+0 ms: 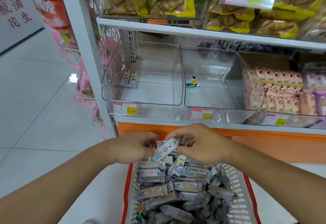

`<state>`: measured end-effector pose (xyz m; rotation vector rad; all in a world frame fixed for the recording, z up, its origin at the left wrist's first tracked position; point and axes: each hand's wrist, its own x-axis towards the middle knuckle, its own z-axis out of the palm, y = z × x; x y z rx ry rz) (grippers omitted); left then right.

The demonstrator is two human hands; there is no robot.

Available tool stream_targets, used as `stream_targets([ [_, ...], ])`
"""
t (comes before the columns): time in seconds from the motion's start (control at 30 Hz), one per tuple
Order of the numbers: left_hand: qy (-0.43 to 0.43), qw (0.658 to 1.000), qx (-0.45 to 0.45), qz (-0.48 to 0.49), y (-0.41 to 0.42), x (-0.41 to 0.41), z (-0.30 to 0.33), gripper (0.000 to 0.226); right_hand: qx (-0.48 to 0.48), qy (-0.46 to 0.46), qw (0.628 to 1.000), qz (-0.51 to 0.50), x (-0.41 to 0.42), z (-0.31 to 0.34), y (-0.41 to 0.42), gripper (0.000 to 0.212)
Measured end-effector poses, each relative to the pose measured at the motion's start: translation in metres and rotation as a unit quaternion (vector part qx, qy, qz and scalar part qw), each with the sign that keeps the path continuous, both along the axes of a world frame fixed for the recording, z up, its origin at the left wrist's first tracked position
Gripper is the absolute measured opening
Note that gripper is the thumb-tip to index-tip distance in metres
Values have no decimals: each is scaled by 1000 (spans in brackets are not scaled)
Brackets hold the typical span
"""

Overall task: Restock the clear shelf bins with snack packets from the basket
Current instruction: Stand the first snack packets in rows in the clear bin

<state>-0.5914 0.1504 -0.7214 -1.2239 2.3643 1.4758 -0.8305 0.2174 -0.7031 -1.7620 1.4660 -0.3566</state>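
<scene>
A: Where are the hands?

B: Both are raised over the far end of the basket (236,204), just below the orange base of the shelf (208,34). The left hand (134,148) and the right hand (202,144) meet on 1 snack packet (165,149), a grey-white bar wrapper tilted up to the right. The fingers of each hand curl round an end of it; more packets seem bunched behind it in the right hand, but that part is blurred.

A: And the rest of the stock?

B: The basket, white mesh with a red rim, is heaped with loose packets (176,188) of the same grey kind.

A: The bins?

B: On the middle shelf level, the left clear bin (150,103) holds only 2 small packets (129,78) standing side by side at its back left corner. The middle clear bin (208,107) holds 1 green-and-white packet (191,81) near its left wall. The right clear bin (254,82) is stacked with pink packs (280,89). Red-and-yellow price tags (125,108) sit along the front edge under the bins.

A: Above?

B: Bins of yellow-wrapped snacks (150,3).
</scene>
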Motion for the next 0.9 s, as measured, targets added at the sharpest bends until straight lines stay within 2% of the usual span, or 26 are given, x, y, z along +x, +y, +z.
stream_targets([
  [0.07, 64, 993, 94, 10, 8, -3, 21, 33, -14, -56, 998, -11, -7, 17, 5, 41],
  [0.13, 104, 986, 127, 20, 13, -6, 32, 28, -37, -91, 995, -32, -11, 28, 8, 51],
  [0.23, 148, 982, 81, 84, 19, -14, 44, 18, -129, -63, 984, -102, -11, 31, 8, 66],
  [0.33, 175, 959, 17, 223, 21, -23, 50, 29, -214, -25, 965, -151, -6, 40, 11, 65],
  [0.43, 193, 943, -10, 271, 22, -25, 52, 47, -210, -13, 974, -81, 9, 46, 17, 69],
  [0.5, 201, 936, -9, 289, 23, -26, 51, 57, -200, 0, 977, -72, 23, 44, 16, 73],
  [0.6, 197, 934, -28, 297, 25, -26, 53, 52, -185, -35, 975, -118, 38, 42, 11, 70],
  [0.7, 203, 937, -3, 285, 20, -19, 55, 55, -168, -56, 972, -152, 44, 43, 4, 70],
  [0.77, 206, 938, 2, 280, 12, -11, 59, 47, -162, -56, 971, -165, 47, 46, -2, 71],
  [0.83, 184, 944, -81, 261, -2, 1, 66, 36, -156, -43, 971, -176, 53, 55, -17, 72],
  [0.9, 128, 939, -226, 227, -22, 17, 70, 29, -154, -31, 971, -182, 60, 60, -47, 72],
])
